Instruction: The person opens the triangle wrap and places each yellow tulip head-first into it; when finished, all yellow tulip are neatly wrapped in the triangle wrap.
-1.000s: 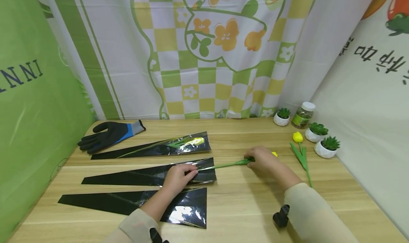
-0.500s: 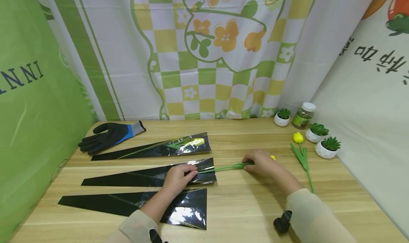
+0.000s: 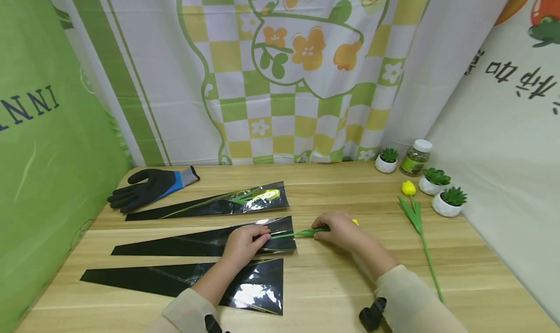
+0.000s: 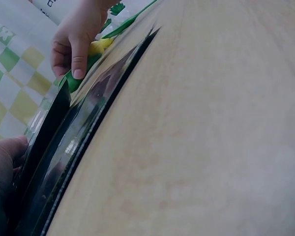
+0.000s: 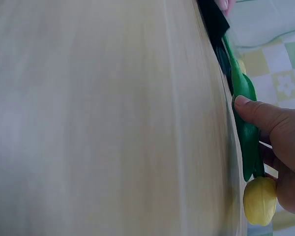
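My right hand (image 3: pixel 339 232) pinches a yellow artificial tulip (image 5: pixel 259 200) by its green leaves and stem, the bloom hanging just past the palm in the right wrist view. The tulip's stem points left and runs into the open wide end of the middle black-and-clear flower sleeve (image 3: pixel 188 243). At that mouth, my left hand (image 3: pixel 245 243) grips the sleeve, thumb and fingers near the stem. Behind lies another sleeve (image 3: pixel 210 205) with a yellow tulip inside. A third sleeve (image 3: pixel 258 287), lying flat, is nearest me, partly under the left forearm.
A second loose tulip (image 3: pixel 415 219) lies to the right. Behind it stand small potted succulents (image 3: pixel 446 207) and a white-lidded jar (image 3: pixel 414 160). A black and blue work glove (image 3: pixel 150 187) lies at the back left. A patterned curtain (image 3: pixel 280 104) borders the wooden table (image 3: pixel 341 284).
My right hand has moved left with the tulip, sliding more of its stem into the middle sleeve. The left hand has stayed in place at the sleeve's mouth.
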A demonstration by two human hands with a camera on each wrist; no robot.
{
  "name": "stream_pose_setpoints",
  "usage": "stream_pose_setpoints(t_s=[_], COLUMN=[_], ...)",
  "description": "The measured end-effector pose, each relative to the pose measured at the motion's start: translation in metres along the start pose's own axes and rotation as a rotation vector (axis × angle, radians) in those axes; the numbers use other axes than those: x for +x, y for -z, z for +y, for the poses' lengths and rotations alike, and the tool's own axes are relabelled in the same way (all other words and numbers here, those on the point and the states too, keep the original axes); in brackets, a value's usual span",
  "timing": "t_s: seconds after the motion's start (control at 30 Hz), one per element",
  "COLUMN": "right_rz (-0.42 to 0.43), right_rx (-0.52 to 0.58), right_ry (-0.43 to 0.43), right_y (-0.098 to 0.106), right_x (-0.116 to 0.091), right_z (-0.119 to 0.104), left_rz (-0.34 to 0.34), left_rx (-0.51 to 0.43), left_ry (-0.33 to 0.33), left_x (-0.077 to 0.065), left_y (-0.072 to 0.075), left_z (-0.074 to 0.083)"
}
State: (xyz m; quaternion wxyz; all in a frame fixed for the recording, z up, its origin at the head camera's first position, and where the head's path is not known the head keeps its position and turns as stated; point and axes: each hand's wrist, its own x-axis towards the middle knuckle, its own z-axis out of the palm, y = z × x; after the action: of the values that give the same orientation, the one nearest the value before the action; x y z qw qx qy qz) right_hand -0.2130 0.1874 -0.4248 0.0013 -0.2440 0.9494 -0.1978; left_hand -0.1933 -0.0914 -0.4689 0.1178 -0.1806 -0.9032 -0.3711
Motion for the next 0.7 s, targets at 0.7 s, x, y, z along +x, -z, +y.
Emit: stream_pose_setpoints(t_s=[0.7], right_rz=[-0.04], right_rx=[0.318], right_ry=[-0.194], right_y=[0.001], right_x=[0.004], right_z=[0.0], left_rz=[-0.031], left_rx=[0.029], left_ry=[-0.006], left_x=[-0.001], left_y=[0.0], left_z=[-0.002])
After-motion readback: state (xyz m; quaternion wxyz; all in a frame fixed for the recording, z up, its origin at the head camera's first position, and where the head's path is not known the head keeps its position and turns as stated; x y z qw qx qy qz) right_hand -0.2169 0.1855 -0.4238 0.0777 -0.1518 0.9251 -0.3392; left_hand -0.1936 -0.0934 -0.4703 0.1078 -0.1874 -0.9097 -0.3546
